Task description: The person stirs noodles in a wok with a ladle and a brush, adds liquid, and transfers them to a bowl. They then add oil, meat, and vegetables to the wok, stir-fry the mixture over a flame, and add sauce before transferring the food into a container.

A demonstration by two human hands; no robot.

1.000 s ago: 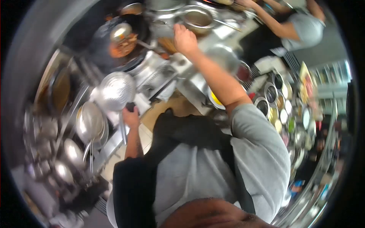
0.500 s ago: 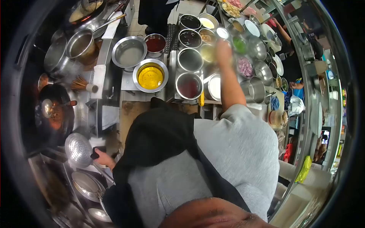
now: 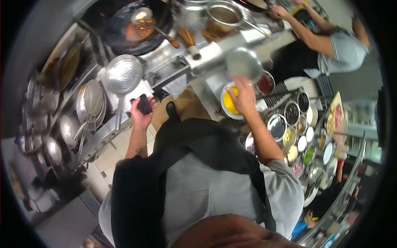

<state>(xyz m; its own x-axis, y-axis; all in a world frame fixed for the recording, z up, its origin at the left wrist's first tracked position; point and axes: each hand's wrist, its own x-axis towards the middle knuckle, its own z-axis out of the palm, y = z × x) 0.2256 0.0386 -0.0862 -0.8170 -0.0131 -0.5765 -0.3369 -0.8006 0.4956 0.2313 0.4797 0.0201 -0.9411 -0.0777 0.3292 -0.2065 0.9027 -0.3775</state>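
My left hand (image 3: pixel 142 118) is closed around a bunched black cloth (image 3: pixel 144 105), beside the stove edge. Just to its left lies a large perforated skimmer (image 3: pixel 124 73), its handle (image 3: pixel 119 111) pointing toward me and apart from the hand. My right hand (image 3: pixel 245 97) is above a metal bowl of yellow liquid (image 3: pixel 230 102), smeared by motion; whether its fingers hold anything cannot be made out. Right beyond it is a wide metal bowl of cloudy liquid (image 3: pixel 244 62). A black wok (image 3: pixel 111 35) holds reddish food and a resting ladle (image 3: pixel 142 15).
Strainers and ladles (image 3: pixel 93 99) hang or lean at the left. A bamboo brush (image 3: pixel 190 43) and a metal pot (image 3: pixel 223 16) stand by the stove. At right are several ingredient containers (image 3: pixel 291 113). Another person (image 3: pixel 331 49) works at the upper right.
The view has turned toward the stove. My right hand has moved from the ingredient containers to above the yellow-liquid bowl. My left hand still grips the black cloth near the skimmer.
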